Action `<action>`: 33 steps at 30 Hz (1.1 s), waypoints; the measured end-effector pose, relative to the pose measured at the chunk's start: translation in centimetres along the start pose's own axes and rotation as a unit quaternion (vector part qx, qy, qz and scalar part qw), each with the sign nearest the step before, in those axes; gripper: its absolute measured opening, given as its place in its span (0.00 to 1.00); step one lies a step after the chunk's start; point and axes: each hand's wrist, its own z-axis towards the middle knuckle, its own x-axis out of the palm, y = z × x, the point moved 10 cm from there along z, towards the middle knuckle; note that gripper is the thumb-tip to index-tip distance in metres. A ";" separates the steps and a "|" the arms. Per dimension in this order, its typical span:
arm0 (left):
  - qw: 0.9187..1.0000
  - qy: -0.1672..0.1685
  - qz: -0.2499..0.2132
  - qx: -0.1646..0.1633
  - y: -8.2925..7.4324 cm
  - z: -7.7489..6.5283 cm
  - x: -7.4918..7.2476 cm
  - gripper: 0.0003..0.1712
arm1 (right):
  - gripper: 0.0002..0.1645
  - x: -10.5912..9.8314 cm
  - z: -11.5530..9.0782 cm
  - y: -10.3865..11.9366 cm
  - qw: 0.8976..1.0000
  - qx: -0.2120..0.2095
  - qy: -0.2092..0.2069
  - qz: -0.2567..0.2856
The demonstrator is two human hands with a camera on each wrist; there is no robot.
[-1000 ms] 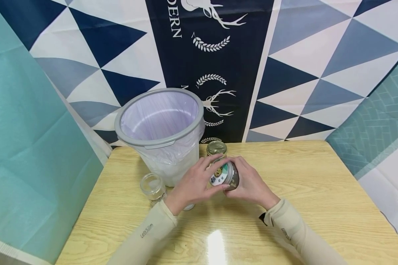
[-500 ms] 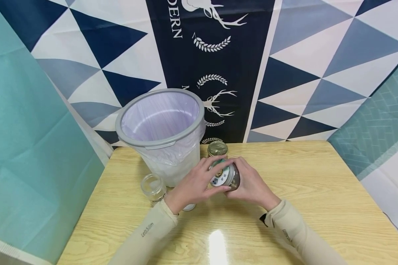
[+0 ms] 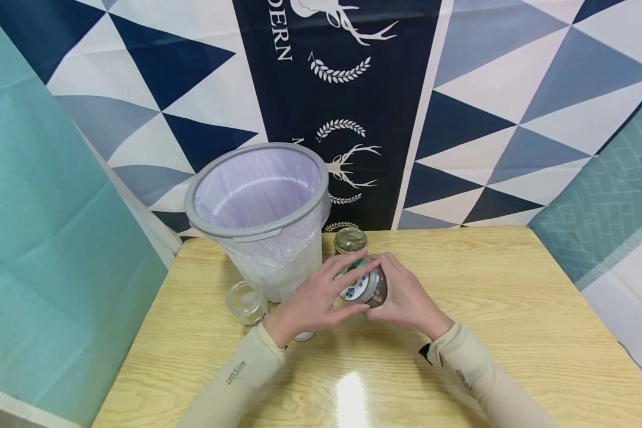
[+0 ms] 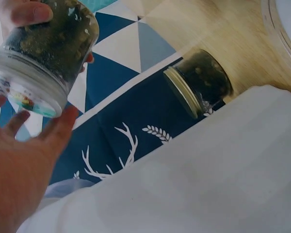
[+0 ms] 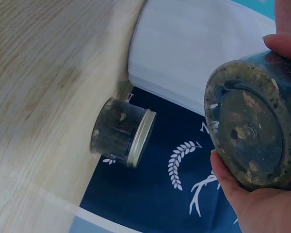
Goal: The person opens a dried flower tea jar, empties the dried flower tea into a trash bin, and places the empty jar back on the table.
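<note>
Left on the tabletop (image 3: pixel 476 267): clear jar (image 3: pixel 248 309), then lined bin (image 3: pixel 289 249). Centre: left hand (image 3: pixel 318 292) spreads fingers round a labelled lid (image 3: pixel 359 288), print turned slightly since a second ago; we judge twisting underway, lid still on. Right hand (image 3: pixel 408 295) grips the dark-filled jar (image 3: pixel 378 292), tilted aloft.

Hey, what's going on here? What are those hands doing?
A person's right hand is holding a jar of dark stuff. The left hand has its fingers around the jar's lid, which is on. Another jar with a gold lid stands behind, beside the bin. A clear jar stands in front of the bin.
</note>
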 end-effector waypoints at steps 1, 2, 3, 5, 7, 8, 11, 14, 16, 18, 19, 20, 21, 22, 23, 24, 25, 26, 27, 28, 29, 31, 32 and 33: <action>1.000 0.002 -0.003 0.008 -0.1 0.0 0.0 0.44 | 0.56 0.0 0.0 0.0 1.000 0.000 0.000 0.001; 1.000 0.003 -0.004 0.014 -0.1 0.0 0.0 0.43 | 0.56 0.0 0.0 0.0 1.000 0.001 0.000 0.001; 1.000 0.002 -0.004 0.018 -0.2 0.0 -0.1 0.43 | 0.56 0.0 -0.1 0.0 1.000 0.002 0.001 0.001; 1.000 0.001 0.000 0.015 -0.1 0.0 -0.1 0.43 | 0.56 0.0 -0.1 -0.1 1.000 0.006 0.003 0.002; 1.000 -0.003 0.006 0.005 0.0 0.1 0.0 0.43 | 0.55 0.0 -0.1 -0.1 1.000 0.008 0.003 0.001; 1.000 -0.007 0.010 -0.003 0.0 0.2 -0.1 0.43 | 0.55 0.0 -0.1 -0.1 1.000 0.009 0.003 0.001; 0.999 -0.020 0.021 -0.030 0.2 0.4 -0.2 0.42 | 0.55 0.0 0.0 -0.1 1.000 0.009 0.001 -0.003; 0.997 -0.035 0.034 -0.056 0.3 0.6 -0.4 0.41 | 0.57 -0.1 0.0 -0.1 1.000 0.012 0.001 -0.006; 0.996 -0.043 0.042 -0.071 0.3 0.8 -0.5 0.41 | 0.58 -0.1 0.0 -0.1 1.000 0.015 0.002 -0.008; 0.995 -0.045 0.051 -0.080 0.3 0.8 -0.5 0.41 | 0.58 -0.1 0.0 -0.1 1.000 0.016 0.003 -0.011; 0.994 -0.044 0.052 -0.081 0.3 0.8 -0.5 0.42 | 0.58 -0.1 0.0 -0.1 1.000 0.015 0.004 -0.012; 0.995 -0.041 0.052 -0.077 0.2 0.8 -0.5 0.42 | 0.57 -0.1 0.0 -0.1 1.000 0.014 0.004 -0.012; 0.995 -0.038 0.050 -0.071 0.1 0.7 -0.5 0.43 | 0.57 -0.1 0.0 -0.1 1.000 0.012 0.004 -0.013; 0.996 -0.033 0.046 -0.062 0.0 0.7 -0.4 0.44 | 0.56 -0.1 0.0 -0.1 1.000 0.010 0.004 -0.013; 0.998 -0.027 0.042 -0.049 -0.1 0.7 -0.4 0.44 | 0.56 -0.2 -0.1 -0.1 1.000 0.008 0.003 -0.011; 0.999 -0.022 0.035 -0.035 -0.3 0.6 -0.3 0.45 | 0.55 -0.3 -0.1 -0.1 1.000 0.006 0.001 -0.010; 0.999 -0.017 0.029 -0.022 -0.4 0.6 -0.3 0.44 | 0.55 -0.3 -0.1 -0.1 1.000 0.006 0.001 -0.008; 1.000 -0.014 0.023 -0.010 -0.5 0.6 -0.3 0.44 | 0.54 -0.4 -0.1 -0.1 1.000 0.006 0.001 -0.006; 1.000 -0.010 0.018 -0.002 -0.6 0.5 -0.3 0.43 | 0.54 -0.4 -0.1 -0.1 1.000 0.007 0.001 -0.004; 1.000 -0.006 0.016 0.003 -0.6 0.5 -0.2 0.42 | 0.54 -0.4 -0.2 -0.1 1.000 0.007 0.001 -0.002; 1.000 -0.005 0.013 0.005 -0.5 0.5 -0.2 0.42 | 0.54 -0.4 -0.2 -0.1 1.000 0.008 0.001 -0.002; 1.000 -0.006 0.013 0.001 -0.4 0.5 -0.2 0.41 | 0.54 -0.3 -0.1 -0.2 1.000 0.011 0.004 -0.002; 1.000 -0.007 0.012 -0.005 -0.3 0.5 -0.2 0.41 | 0.54 -0.3 -0.1 -0.2 1.000 0.012 0.005 -0.002; 1.000 -0.007 0.013 -0.011 -0.3 0.5 -0.2 0.41 | 0.54 -0.3 -0.1 -0.2 1.000 0.013 0.005 -0.003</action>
